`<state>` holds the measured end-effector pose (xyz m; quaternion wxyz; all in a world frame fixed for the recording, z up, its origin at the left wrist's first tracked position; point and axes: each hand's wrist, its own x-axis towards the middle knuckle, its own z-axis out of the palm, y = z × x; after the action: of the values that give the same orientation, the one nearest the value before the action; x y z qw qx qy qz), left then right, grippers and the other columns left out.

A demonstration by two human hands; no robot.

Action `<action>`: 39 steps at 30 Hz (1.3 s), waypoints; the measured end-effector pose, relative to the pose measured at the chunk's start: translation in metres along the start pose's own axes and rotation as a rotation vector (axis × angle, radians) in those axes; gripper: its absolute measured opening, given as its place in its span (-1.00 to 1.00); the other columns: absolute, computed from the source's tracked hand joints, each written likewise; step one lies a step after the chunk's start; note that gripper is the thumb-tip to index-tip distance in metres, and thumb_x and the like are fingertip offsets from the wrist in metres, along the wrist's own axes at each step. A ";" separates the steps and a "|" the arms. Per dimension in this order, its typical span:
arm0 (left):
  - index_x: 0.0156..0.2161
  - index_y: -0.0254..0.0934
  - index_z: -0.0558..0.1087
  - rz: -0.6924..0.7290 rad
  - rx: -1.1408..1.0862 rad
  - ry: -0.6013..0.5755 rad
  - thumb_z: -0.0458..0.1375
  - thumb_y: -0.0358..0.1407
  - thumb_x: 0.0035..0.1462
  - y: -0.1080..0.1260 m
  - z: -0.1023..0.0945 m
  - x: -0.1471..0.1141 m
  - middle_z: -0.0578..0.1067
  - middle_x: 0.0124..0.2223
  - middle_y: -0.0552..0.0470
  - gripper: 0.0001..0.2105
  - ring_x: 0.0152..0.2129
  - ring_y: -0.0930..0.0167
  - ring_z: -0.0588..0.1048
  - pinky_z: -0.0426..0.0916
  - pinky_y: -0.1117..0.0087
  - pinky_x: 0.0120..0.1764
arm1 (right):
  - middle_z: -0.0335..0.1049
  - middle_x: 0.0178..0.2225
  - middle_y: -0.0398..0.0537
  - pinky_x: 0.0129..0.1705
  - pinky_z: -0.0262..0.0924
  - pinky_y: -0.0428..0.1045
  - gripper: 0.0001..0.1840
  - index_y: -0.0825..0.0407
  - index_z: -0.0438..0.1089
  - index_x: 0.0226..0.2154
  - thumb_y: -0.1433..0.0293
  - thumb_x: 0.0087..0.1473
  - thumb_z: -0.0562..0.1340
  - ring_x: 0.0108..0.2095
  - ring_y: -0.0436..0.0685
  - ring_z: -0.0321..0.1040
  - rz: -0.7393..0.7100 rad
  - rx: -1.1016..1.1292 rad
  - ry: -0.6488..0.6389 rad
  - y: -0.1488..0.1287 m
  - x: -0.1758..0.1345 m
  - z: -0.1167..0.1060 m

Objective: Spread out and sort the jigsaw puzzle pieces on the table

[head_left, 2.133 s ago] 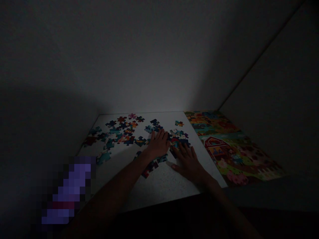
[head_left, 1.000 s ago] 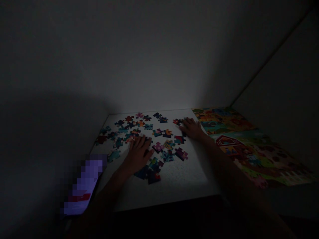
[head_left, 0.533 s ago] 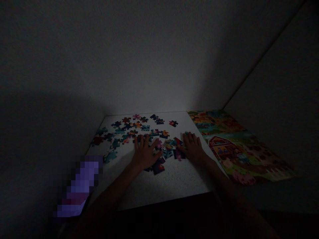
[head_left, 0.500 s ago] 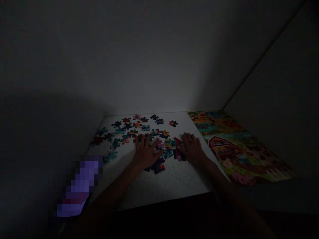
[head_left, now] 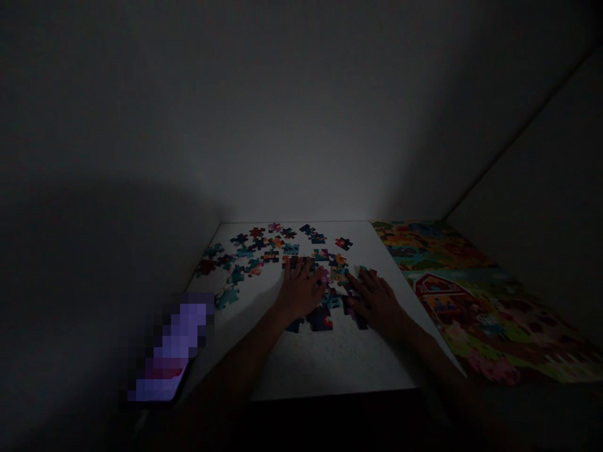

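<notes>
My left hand [head_left: 299, 290] lies over a cluster of jigsaw puzzle pieces, fingers spread and pointing away from me. Opposite it, my right hand [head_left: 377, 299] rests on the cluster's right side, fingers also apart. Between the two hands a yellowish puzzle piece [head_left: 338, 275] and a pale blue one [head_left: 334, 301] show. Just below sits a dark puzzle piece with a red patch [head_left: 321, 319]. Parts of the cluster are hidden under both hands, and the dim light makes it hard to tell which pieces interlock.
Loose puzzle pieces [head_left: 245, 251] are scattered on the white tabletop [head_left: 348, 364] at the left and back. A single red and dark piece [head_left: 343, 243] lies apart. Colourful farm pictures [head_left: 471, 307] cover the right side. A blurred, lit phone-like screen [head_left: 174, 351] stands at left. Walls enclose the back.
The view has shifted, so the whole scene sits further right. My right hand has moved slightly inward over the cluster's right pieces. My left hand stays on the cluster.
</notes>
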<state>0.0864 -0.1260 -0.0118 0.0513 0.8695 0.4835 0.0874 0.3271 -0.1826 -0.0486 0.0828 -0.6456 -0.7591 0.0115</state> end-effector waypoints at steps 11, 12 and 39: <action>0.33 -0.03 0.16 -0.173 0.087 -0.007 -0.18 -0.02 0.36 -0.024 -0.008 -0.014 0.07 0.40 -0.13 -0.50 0.34 0.02 -0.01 -0.14 -0.20 0.27 | -0.09 0.39 0.18 0.26 -0.08 0.38 -0.26 -0.13 -0.04 0.37 -0.07 0.26 -0.07 0.37 0.41 -0.13 0.017 0.009 -0.153 0.009 0.061 -0.031; 0.33 -0.04 0.16 -0.193 0.099 0.004 -0.17 -0.03 0.36 -0.024 -0.008 -0.014 0.08 0.40 -0.13 -0.50 0.34 0.01 0.00 -0.13 -0.20 0.27 | -0.06 0.38 0.21 0.24 -0.03 0.37 -0.27 -0.11 -0.02 0.36 -0.06 0.26 -0.08 0.36 0.43 -0.08 0.053 -0.001 -0.155 0.013 0.068 -0.033; 0.38 -0.22 0.05 0.086 0.014 -0.110 -0.14 0.25 0.21 -0.016 -0.010 -0.019 -0.09 0.43 -0.23 -0.21 0.38 0.09 -0.18 -0.25 -0.10 0.32 | -0.24 0.42 0.14 0.33 -0.29 0.40 -0.22 -0.07 -0.07 0.38 -0.05 0.24 0.02 0.42 0.35 -0.39 0.077 0.087 0.001 0.003 -0.030 -0.017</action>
<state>0.0615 -0.1335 -0.0071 0.0680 0.8933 0.4426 0.0384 0.3371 -0.2134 -0.0352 0.1107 -0.6701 -0.7325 0.0473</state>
